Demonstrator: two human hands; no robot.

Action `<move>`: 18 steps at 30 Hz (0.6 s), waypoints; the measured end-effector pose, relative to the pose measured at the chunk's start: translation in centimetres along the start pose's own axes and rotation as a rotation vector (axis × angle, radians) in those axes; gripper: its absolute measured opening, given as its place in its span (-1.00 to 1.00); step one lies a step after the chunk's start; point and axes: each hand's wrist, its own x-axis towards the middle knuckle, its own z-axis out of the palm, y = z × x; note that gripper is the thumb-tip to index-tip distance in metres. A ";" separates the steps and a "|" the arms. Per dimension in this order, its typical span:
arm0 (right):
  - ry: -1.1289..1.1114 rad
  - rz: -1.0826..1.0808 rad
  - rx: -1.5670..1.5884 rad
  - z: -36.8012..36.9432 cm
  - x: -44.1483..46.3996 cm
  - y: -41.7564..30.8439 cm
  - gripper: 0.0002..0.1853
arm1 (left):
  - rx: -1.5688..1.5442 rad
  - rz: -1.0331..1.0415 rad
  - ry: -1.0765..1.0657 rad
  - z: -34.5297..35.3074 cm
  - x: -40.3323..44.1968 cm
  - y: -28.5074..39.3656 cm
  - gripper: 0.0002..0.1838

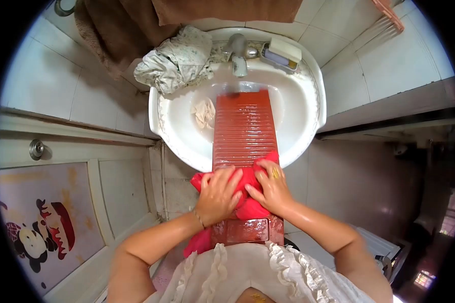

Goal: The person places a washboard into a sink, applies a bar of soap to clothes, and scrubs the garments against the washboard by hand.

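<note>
A bright red cloth (248, 208) lies bunched on the lower part of a reddish-brown ridged washboard (243, 131). The board's far end rests in a white sink (296, 113), and its near end is at the person's body. My left hand (219, 194) presses on the cloth's left side with fingers bent over it. On the right side, my right hand (273, 189) grips the same cloth, its thumb pointing inward. Part of the red cloth hangs off the board at the lower left. A pale cloth (203, 113) lies in the basin left of the board.
A metal faucet (238, 58) stands at the sink's back. A patterned cloth (179, 60) is heaped on the back left rim, and a soap box (280, 54) sits on the back right. Brown towels (227, 11) hang above. At left is a door (121, 187).
</note>
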 end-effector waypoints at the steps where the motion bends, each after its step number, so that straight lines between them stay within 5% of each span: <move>1: -0.018 -0.065 -0.014 -0.4 -0.6 -0.2 -0.56 | 0.004 0.044 -0.068 -0.2 -0.7 0.1 -0.38; 4: -0.010 -0.051 -0.058 2.2 1.4 2.0 -0.55 | -0.022 -0.012 -0.057 1.8 1.8 -2.0 -0.37; 7: 0.114 -0.050 -0.173 6.1 8.3 6.6 -0.50 | 0.023 -0.059 0.176 5.2 7.5 -7.3 -0.44; 10: 0.096 0.099 -0.239 7.7 16.4 9.0 -0.52 | 0.200 -0.225 0.076 6.3 14.9 -11.4 -0.45; 12: -0.121 0.490 0.196 8.0 19.1 10.5 -0.53 | 0.267 -0.186 0.169 4.7 16.0 -9.9 -0.43; 13: -0.122 0.669 0.702 6.1 19.4 10.4 -0.49 | 0.313 -0.157 0.214 4.2 14.9 -8.3 -0.40; 15: 0.034 0.695 0.840 3.4 19.3 10.4 -0.45 | 0.172 0.092 0.210 3.7 11.1 -5.8 -0.31; 17: -0.003 0.406 0.154 5.1 16.7 10.3 -0.37 | -0.069 0.307 0.160 4.1 6.4 -3.7 -0.35; 18: -0.092 0.420 0.015 4.2 14.4 8.0 -0.39 | -0.146 0.209 0.115 2.3 5.6 -3.1 -0.38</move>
